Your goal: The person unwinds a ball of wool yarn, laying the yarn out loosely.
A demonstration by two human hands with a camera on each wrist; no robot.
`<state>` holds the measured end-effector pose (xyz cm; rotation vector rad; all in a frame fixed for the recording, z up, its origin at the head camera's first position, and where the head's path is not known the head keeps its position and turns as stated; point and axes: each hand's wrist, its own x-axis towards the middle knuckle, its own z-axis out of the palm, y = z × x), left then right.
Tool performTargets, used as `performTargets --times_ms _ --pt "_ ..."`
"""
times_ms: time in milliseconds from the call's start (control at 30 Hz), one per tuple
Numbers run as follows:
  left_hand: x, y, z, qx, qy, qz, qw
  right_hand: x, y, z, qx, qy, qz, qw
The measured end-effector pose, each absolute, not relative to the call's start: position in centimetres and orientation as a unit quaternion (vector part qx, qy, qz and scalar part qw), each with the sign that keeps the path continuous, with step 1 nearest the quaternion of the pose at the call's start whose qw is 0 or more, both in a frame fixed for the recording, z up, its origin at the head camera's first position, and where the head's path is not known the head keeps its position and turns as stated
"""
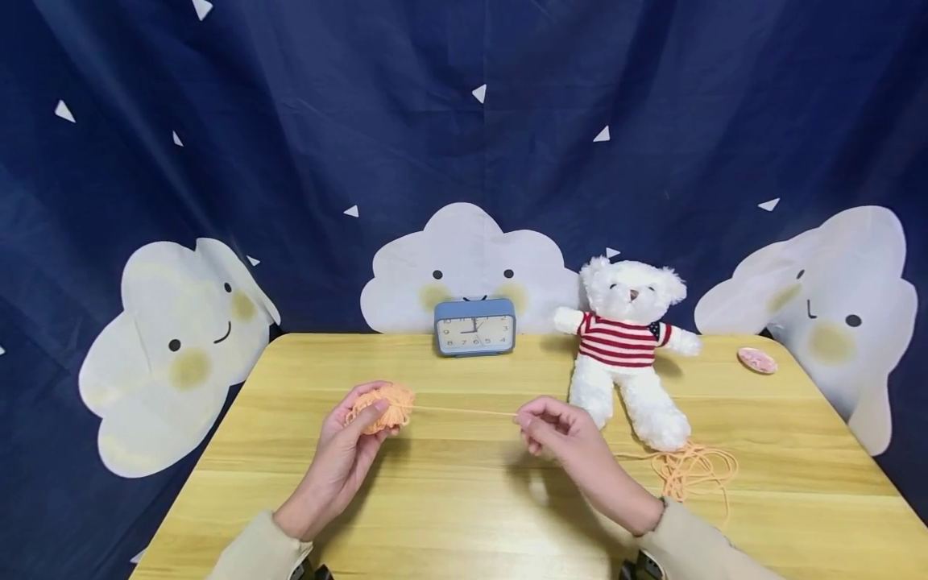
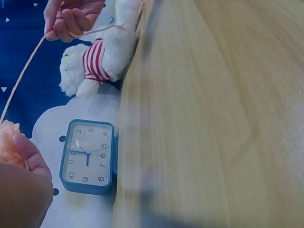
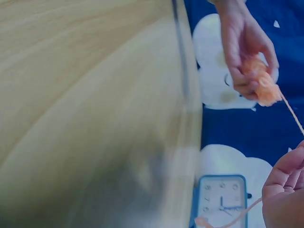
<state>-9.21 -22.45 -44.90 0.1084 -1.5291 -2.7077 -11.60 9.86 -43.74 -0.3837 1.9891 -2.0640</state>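
My left hand (image 1: 346, 451) grips a ball of peach yarn (image 1: 391, 404), its thumb lying across the front of the wound strands. From the ball a single taut strand (image 1: 464, 411) runs to the right. My right hand (image 1: 569, 441) pinches that strand between thumb and fingertips, at about the same height as the ball. Beyond the right hand the yarn trails to a loose pile (image 1: 692, 471) on the table. In the right wrist view the yarn ball (image 3: 262, 83) sits in the left hand's curled fingers.
A white teddy bear (image 1: 631, 346) in a red striped shirt sits at the table's back right, its foot by the loose yarn. A blue alarm clock (image 1: 474, 326) stands at the back middle. A small pink oval object (image 1: 757, 360) lies on the wooden table (image 1: 449, 515) near the far right corner.
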Motion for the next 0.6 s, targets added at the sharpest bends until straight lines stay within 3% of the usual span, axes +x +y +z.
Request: performTargets --times_ms 300,600 --pt "-8.9 -22.5 -45.2 0.036 -0.492 -0.87 0.007 -12.2 12.0 -42.6 -0.048 0.643 -0.762 0.058" --pt "-8.9 -23.2 -45.0 0.026 -0.474 -0.88 0.02 -12.2 15.4 -43.0 -0.049 0.588 -0.807 0.025"
